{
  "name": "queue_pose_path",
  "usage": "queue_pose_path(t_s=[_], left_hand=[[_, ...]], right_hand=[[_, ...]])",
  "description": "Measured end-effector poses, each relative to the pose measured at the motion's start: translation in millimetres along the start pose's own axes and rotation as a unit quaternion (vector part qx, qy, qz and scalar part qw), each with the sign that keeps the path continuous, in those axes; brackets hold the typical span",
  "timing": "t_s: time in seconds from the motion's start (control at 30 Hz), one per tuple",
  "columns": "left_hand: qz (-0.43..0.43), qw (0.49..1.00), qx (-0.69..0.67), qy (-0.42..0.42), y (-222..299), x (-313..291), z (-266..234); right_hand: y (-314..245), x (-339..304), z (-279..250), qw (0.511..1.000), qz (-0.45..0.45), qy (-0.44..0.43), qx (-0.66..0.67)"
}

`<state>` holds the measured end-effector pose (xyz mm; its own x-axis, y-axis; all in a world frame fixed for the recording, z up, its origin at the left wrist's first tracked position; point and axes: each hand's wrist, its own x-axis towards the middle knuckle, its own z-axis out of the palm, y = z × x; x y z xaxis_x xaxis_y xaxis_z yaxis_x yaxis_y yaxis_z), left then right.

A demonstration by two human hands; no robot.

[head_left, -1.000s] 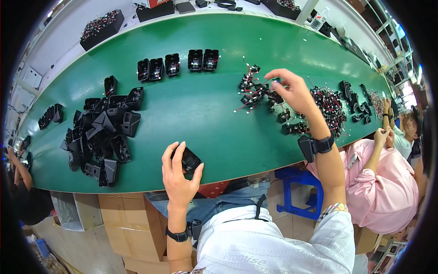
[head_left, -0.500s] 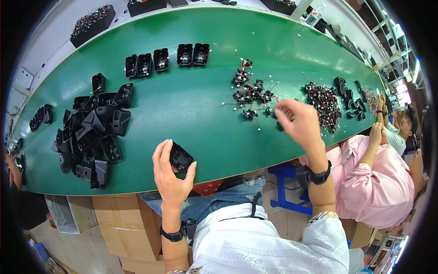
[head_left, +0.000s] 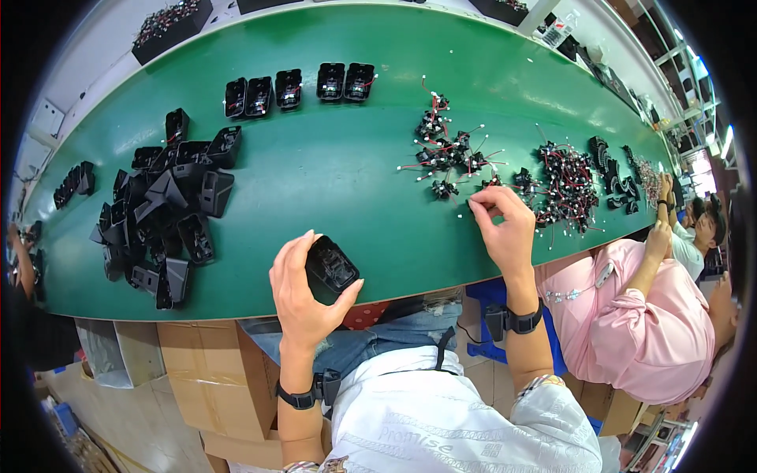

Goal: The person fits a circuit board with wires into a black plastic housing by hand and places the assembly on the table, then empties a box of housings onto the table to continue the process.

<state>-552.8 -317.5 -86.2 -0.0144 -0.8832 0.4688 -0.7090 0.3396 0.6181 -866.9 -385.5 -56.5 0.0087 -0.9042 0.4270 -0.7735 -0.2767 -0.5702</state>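
My left hand point(head_left: 306, 296) is closed around a black plastic housing point(head_left: 332, 264), an open shell with its hollow side up, near the table's front edge. Thumb and fingers grip it from opposite sides. To the right, my right hand point(head_left: 505, 225) is raised over the table with thumb and forefinger pinched together. A tiny dark bit shows at those fingertips, too small to name. Just beyond that hand lies a loose cluster of small black parts with red wires and white connectors point(head_left: 453, 158).
A heap of black housings point(head_left: 162, 205) covers the left of the green table point(head_left: 315, 173). Several housings with wired parts inside point(head_left: 289, 88) stand in a row at the back. A bigger wired-parts pile point(head_left: 566, 185) and curved black pieces point(head_left: 619, 185) lie right, near a person in pink point(head_left: 631, 331).
My right hand has drawn back from beside the wired parts, toward me, and its fingers are now pinched. My left hand still holds the housing. The whole view has shifted slightly.
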Motion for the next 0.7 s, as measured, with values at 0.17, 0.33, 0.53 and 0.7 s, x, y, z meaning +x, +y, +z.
queue_pose_path(t_s=[0.17, 0.33, 0.53, 0.7], left_hand=[[-0.020, 0.991, -0.131, -0.003, 1.1, -1.6, 1.4], [-0.052, 0.985, -0.159, -0.035, 12.7, -6.5, 9.4], [-0.008, 0.996, -0.060, -0.060, 18.0, -2.6, 20.9], [-0.014, 0.989, -0.098, -0.106, 28.3, 1.7, 8.2]], right_hand=[[-19.9, -21.3, -1.8, 0.920, 0.136, 0.015, 0.368], [-66.2, -34.0, 3.0, 0.809, 0.171, -0.038, 0.561], [-83.4, -52.2, 45.2, 0.910, 0.047, -0.121, 0.394], [-85.5, -51.7, 63.9, 0.943, 0.016, -0.126, 0.307]])
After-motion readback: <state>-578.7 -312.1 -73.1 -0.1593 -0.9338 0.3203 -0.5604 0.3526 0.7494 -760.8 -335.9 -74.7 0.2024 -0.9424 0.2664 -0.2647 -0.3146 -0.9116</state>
